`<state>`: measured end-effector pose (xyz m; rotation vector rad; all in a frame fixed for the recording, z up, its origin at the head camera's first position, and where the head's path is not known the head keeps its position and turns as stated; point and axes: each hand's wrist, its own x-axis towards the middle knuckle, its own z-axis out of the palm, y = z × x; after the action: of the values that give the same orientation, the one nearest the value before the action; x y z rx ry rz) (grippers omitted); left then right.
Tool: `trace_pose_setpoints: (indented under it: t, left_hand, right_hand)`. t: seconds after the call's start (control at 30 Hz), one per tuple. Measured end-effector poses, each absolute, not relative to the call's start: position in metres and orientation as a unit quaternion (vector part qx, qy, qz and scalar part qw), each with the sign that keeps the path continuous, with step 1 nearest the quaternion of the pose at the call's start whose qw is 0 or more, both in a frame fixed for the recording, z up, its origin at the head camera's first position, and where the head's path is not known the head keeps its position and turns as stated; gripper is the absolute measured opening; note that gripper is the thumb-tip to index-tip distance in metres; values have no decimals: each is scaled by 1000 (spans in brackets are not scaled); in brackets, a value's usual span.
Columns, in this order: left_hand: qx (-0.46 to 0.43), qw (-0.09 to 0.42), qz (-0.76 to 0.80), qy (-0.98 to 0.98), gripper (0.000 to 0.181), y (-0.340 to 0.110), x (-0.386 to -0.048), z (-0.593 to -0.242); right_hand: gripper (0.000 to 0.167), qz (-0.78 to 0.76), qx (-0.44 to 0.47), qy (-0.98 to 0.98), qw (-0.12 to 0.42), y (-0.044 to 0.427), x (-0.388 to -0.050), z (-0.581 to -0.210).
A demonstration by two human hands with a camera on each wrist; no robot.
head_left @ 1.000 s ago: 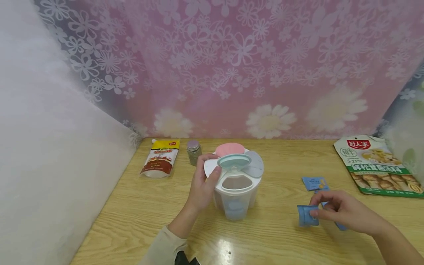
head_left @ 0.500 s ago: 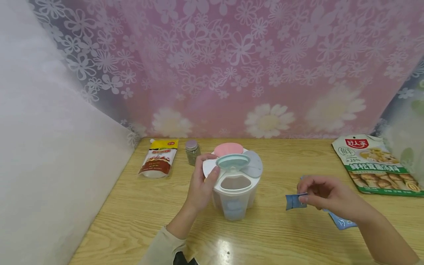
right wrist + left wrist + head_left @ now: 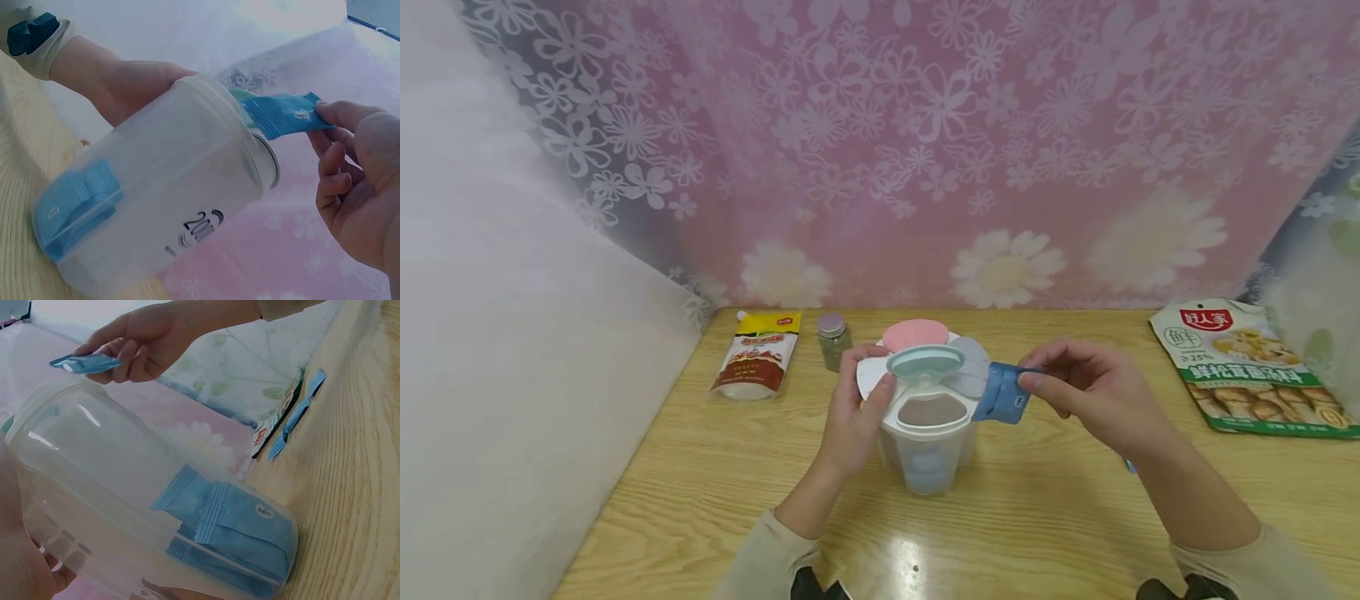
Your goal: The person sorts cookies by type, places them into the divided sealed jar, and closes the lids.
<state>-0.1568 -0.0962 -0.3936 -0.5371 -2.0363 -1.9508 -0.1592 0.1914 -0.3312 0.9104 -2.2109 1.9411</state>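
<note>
A translucent storage container (image 3: 928, 437) stands on the wooden table, its light teal flip lid (image 3: 928, 361) raised over an open compartment. My left hand (image 3: 853, 417) grips its left side, thumb on top. Several blue packets (image 3: 244, 531) lie at the bottom of that compartment, seen through the wall in the left wrist view. Between thumb and fingers my right hand (image 3: 1097, 392) pinches another blue packet (image 3: 1002, 393), just right of the opening. In the right wrist view this packet (image 3: 290, 115) is level with the container's rim. Pink (image 3: 916, 335) and grey (image 3: 967, 367) lids are down.
Farther back on the left are a spouted pouch (image 3: 756, 354) and a small glass jar (image 3: 833, 342) with a purple cap. A mushroom-printed bag (image 3: 1255, 367) lies at the right. More blue packets (image 3: 299, 415) rest on the table, mostly hidden behind my right arm in the head view.
My right hand has lifted the pinched packet from the right side of the table and carried it left to the container's opening. My left hand keeps its hold on the container.
</note>
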Motion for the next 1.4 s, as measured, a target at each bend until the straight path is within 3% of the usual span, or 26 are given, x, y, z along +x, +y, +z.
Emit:
trace_pose_setpoints:
  t: [0.1, 0.43, 0.87, 1.4]
  left_hand:
    - [-185, 135, -673, -703, 33, -96, -157, -394]
    - [-185, 141, -671, -705, 32, -96, -157, -395]
    - [-185, 136, -673, -703, 32, -96, -157, -394]
    - [-178, 131, -672, -707, 32, -95, -155, -391]
  right_hand:
    - [18, 642, 283, -710, 56, 180, -161, -326]
    - [18, 668, 318, -669, 66, 149, -162, -317]
    - [25, 569, 362, -733, 92, 141, -154, -331]
    - [18, 584, 309, -749, 37, 175, -156, -337]
